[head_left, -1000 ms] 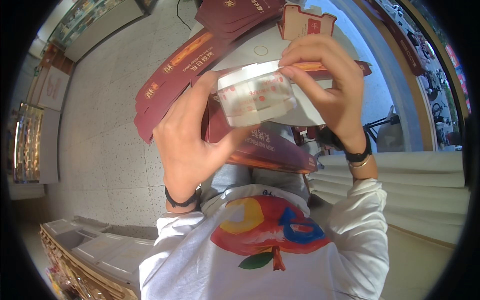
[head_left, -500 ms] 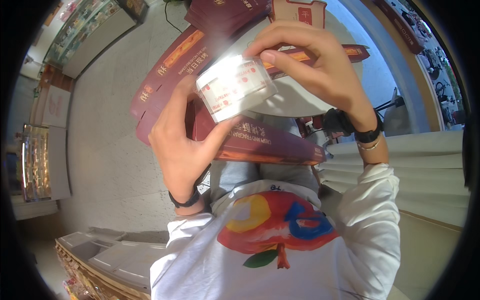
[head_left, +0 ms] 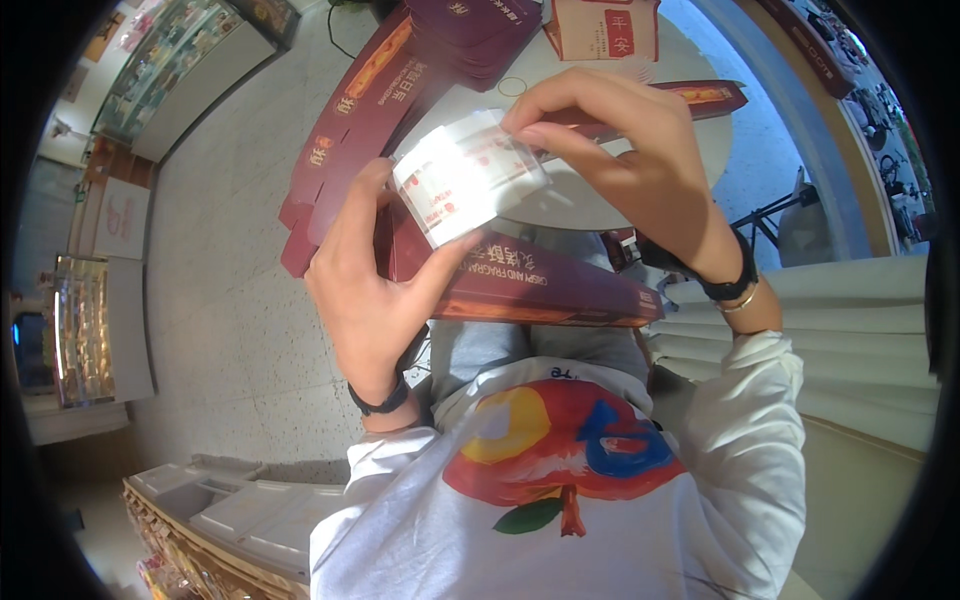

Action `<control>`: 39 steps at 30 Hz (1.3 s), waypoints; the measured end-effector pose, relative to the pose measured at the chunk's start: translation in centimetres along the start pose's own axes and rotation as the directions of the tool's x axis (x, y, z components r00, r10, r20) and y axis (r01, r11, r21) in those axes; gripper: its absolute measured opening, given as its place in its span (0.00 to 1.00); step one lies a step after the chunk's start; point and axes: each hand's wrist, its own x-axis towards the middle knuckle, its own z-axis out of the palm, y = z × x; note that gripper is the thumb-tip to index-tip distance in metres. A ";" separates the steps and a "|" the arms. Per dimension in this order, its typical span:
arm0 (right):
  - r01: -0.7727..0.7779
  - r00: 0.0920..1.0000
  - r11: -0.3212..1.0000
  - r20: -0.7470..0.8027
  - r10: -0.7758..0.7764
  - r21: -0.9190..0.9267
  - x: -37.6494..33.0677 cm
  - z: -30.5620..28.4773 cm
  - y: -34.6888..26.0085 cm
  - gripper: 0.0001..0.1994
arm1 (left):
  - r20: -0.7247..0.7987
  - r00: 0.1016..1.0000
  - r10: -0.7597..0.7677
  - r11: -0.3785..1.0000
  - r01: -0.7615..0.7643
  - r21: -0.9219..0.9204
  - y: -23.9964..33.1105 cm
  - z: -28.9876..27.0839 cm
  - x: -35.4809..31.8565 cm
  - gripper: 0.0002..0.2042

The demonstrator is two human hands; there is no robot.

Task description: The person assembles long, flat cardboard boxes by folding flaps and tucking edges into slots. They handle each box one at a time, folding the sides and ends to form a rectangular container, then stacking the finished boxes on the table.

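Note:
A wide roll of tape, whitish with small red print, sits in bright glare above the table. My left hand grips it from the left, thumb beneath and fingers along the far side. At the roll's upper right edge, my right hand pinches with thumb and forefinger; whether a loose tape end is between them is hard to see. Below the roll lies a long dark red carton with printed sides, near my lap. Another long dark red carton extends behind my right hand.
A round white table carries the things. Flat dark red cartons are stacked at the far side, with more carton reaching left. A beige-and-red paper bag stands behind, near a rubber band. Display cases stand left.
The view has shifted slightly, so the surroundings appear a little lower and further right. My right fingertips have come down a little along the roll's edge. My left hand keeps its grip.

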 end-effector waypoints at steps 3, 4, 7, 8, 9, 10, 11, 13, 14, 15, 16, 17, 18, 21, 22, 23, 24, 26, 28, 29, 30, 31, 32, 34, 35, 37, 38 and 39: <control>0.019 0.999 0.996 0.033 -0.022 0.090 -0.5 -0.1 0.3 0.04 | -0.010 1.000 0.014 1.000 -0.014 0.017 -0.8 0.2 -0.1 0.33; 0.044 0.998 0.992 0.048 -0.050 0.117 -0.6 -0.3 0.5 0.04 | -0.014 1.000 0.028 0.999 -0.027 0.027 -1.2 0.1 -0.1 0.34; -0.139 0.990 0.845 0.061 0.125 0.516 -1.2 -1.1 0.3 0.05 | -0.039 0.998 -0.049 0.999 0.049 0.008 -2.3 0.1 -0.3 0.34; -0.170 0.985 0.839 0.087 0.146 0.517 -1.1 -2.3 0.1 0.06 | -0.023 0.998 -0.066 0.998 0.066 -0.002 -2.5 -0.1 -0.2 0.34; -0.143 0.989 0.865 0.048 0.137 0.482 -0.9 -2.4 0.3 0.07 | -0.006 0.997 -0.083 0.997 0.083 -0.013 -2.5 -0.2 -0.2 0.34; -0.114 0.992 0.891 0.006 0.124 0.439 -0.7 -2.6 0.6 0.07 | 0.010 0.996 -0.094 0.995 0.094 -0.027 -2.5 -0.2 -0.1 0.34; -0.086 0.993 0.915 -0.035 0.109 0.394 -0.5 -2.8 0.9 0.08 | 0.010 0.999 -0.044 0.998 0.044 -0.035 -2.2 -0.1 -0.1 0.33; -0.126 0.972 0.854 -0.110 0.208 0.505 -0.2 -0.9 2.2 0.07 | 0.007 0.999 0.054 0.997 -0.054 -0.046 -1.1 0.4 -0.2 0.33; -0.092 0.967 0.838 -0.153 0.205 0.538 0.1 0.3 2.9 0.07 | 0.032 0.999 0.034 0.999 -0.032 -0.041 -0.6 0.7 -0.4 0.33; -0.057 0.959 0.820 -0.196 0.202 0.569 0.4 1.3 3.4 0.08 | 0.022 0.998 0.066 0.998 -0.066 -0.021 -0.7 1.2 -0.6 0.33; -0.084 0.958 0.838 -0.188 0.216 0.538 0.5 2.2 3.1 0.08 | 0.035 0.995 0.093 0.996 -0.093 0.004 -0.5 1.2 -0.7 0.33; -0.087 0.951 0.820 -0.198 0.238 0.566 0.6 2.8 2.8 0.08 | 0.049 0.992 0.118 0.992 -0.120 0.030 -0.4 1.3 -0.7 0.33; -0.090 0.943 0.800 -0.207 0.259 0.593 0.6 3.3 2.5 0.08 | 0.045 0.993 0.113 0.992 -0.115 0.045 -0.4 1.4 -0.7 0.32; -0.112 0.930 0.840 -0.241 0.276 0.530 0.5 4.8 1.4 0.07 | 0.052 0.993 0.103 0.994 -0.105 0.038 -0.5 1.4 -1.1 0.32; -0.103 0.933 0.887 -0.266 0.243 0.450 0.4 5.1 1.5 0.07 | 0.056 0.995 0.080 0.997 -0.081 0.004 -0.5 1.5 -1.2 0.34; -0.093 0.935 0.926 -0.288 0.208 0.366 0.4 5.3 1.7 0.07 | 0.049 0.994 0.095 0.995 -0.095 -0.010 -0.8 1.5 -1.3 0.35; -0.097 0.938 0.915 -0.272 0.216 0.392 0.4 5.3 1.8 0.08 | 0.041 0.993 0.110 0.994 -0.109 -0.024 -1.3 1.6 -1.5 0.36; -0.102 0.942 0.896 -0.248 0.227 0.432 0.5 4.6 2.4 0.09 | 0.104 0.994 0.043 0.999 -0.040 -0.031 -1.3 0.9 -1.8 0.43; -0.025 0.892 0.979 -0.438 0.113 0.203 1.1 3.0 5.1 0.09 | 0.119 0.992 0.034 0.979 -0.009 -0.205 -2.5 0.4 -2.2 0.47; -0.001 0.854 0.997 -0.519 0.037 0.071 1.3 1.9 7.0 0.09 | 0.128 0.991 0.036 0.955 0.003 -0.298 -3.5 0.4 -2.5 0.49; -0.019 0.846 0.998 -0.533 -0.018 -0.063 1.8 1.0 9.1 0.09 | 0.186 0.982 0.011 0.954 0.046 -0.297 -4.7 -0.2 -3.2 0.53; -0.037 0.836 0.978 -0.542 -0.082 -0.204 2.3 -0.1 11.6 0.09 | 0.271 0.962 -0.036 0.918 0.139 -0.370 -5.4 -0.8 -3.6 0.53; -0.062 0.825 0.936 -0.546 -0.147 -0.346 2.8 -1.2 13.7 0.10 | 0.325 0.945 -0.030 0.922 0.151 -0.356 -6.1 -1.2 -3.8 0.53; -0.179 0.870 0.930 -0.493 -0.002 -0.321 4.7 -2.8 16.4 0.10 | 0.422 0.906 -0.037 0.947 0.167 -0.274 -6.9 -2.5 -3.9 0.53; -0.240 0.881 0.919 -0.468 0.072 -0.312 5.6 -3.6 18.1 0.10 | 0.470 0.881 -0.049 0.964 0.165 -0.210 -7.2 -3.1 -4.1 0.53; -0.231 0.893 0.878 -0.449 0.021 -0.420 7.1 -6.5 23.5 0.11 | 0.497 0.867 0.033 0.961 0.109 -0.254 -8.3 -3.9 -4.0 0.54; -0.234 0.898 0.870 -0.440 0.022 -0.434 7.9 -8.1 25.5 0.12 | 0.487 0.873 -0.016 0.942 0.177 -0.286 -8.9 -4.1 -4.1 0.53; -0.239 0.901 0.865 -0.433 0.028 -0.441 8.3 -9.5 27.1 0.12 | 0.480 0.874 -0.071 0.918 0.245 -0.311 -9.4 -4.2 -4.2 0.53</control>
